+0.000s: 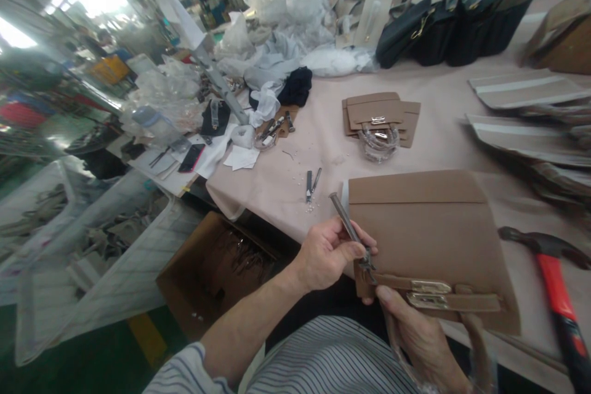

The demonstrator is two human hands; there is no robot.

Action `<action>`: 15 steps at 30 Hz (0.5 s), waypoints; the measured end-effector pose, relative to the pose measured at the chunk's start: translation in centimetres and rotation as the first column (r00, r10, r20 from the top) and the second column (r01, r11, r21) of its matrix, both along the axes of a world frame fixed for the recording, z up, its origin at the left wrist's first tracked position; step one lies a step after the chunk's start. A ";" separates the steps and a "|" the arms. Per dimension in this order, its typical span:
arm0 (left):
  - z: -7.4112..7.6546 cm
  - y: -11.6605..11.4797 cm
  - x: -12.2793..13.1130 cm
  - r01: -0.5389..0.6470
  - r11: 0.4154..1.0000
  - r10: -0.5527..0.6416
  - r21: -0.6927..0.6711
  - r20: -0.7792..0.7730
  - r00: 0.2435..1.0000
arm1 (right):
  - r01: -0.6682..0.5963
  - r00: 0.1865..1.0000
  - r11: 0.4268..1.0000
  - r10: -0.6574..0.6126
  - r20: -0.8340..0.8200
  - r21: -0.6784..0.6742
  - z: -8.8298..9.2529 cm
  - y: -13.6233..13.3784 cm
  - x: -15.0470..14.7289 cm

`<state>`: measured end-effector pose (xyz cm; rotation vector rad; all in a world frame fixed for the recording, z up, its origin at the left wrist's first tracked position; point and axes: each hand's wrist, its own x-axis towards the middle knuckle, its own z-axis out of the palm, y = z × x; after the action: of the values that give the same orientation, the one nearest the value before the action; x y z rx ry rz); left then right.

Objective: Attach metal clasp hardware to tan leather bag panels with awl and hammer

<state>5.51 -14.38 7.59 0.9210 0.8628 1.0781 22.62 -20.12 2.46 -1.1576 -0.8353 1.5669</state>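
A tan leather bag panel [429, 228] with a flap lies at the near table edge. Across its lower part runs a tan strap with a silver metal clasp [430, 287]. My left hand [330, 252] is closed around a thin metal punch tool [347, 226], its tip pressed at the strap's left end. My right hand [418, 332] comes from below, thumb on the strap by the clasp, fingers curled under the panel's lower edge. A clear plastic-wrapped handle hangs beside that hand.
A red-handled hammer [556, 292] lies right of the panel. Small metal tools [311, 184] lie on the pink table cover [318, 141]. Further back are stacked tan panels [381, 114], black bags [443, 31], plastic wrap and cloth. A cardboard box [217, 271] sits on the floor at left.
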 end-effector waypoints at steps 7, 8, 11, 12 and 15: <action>0.8 0.8 -0.7 0.129 0.991 -0.121 0.033 -0.178 0.976 | -0.011 1.000 1.000 0.011 -0.014 0.012 -1.2 0.1 -0.2; 0.9 0.9 -0.8 0.143 0.988 -0.128 0.054 -0.223 0.966 | -0.016 1.000 1.000 0.016 -0.006 0.002 -1.1 0.1 -0.3; 1.0 0.9 -0.8 0.180 0.970 -0.107 0.164 -0.380 0.919 | -0.036 0.999 0.999 0.036 -0.005 -0.040 -0.6 0.3 -0.6; 0.9 0.9 -0.8 0.183 0.964 -0.089 0.195 -0.410 0.908 | -0.041 0.999 0.998 0.040 -0.016 -0.058 -0.4 0.3 -0.7; -0.1 1.0 -0.8 0.156 0.963 -0.059 0.221 -0.392 0.918 | -0.012 0.999 0.994 0.006 -0.052 -0.110 0.1 0.6 -1.1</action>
<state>4.74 -13.36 7.51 1.4083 0.9948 0.9356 21.48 -19.52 2.61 -1.1880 -0.7286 1.6608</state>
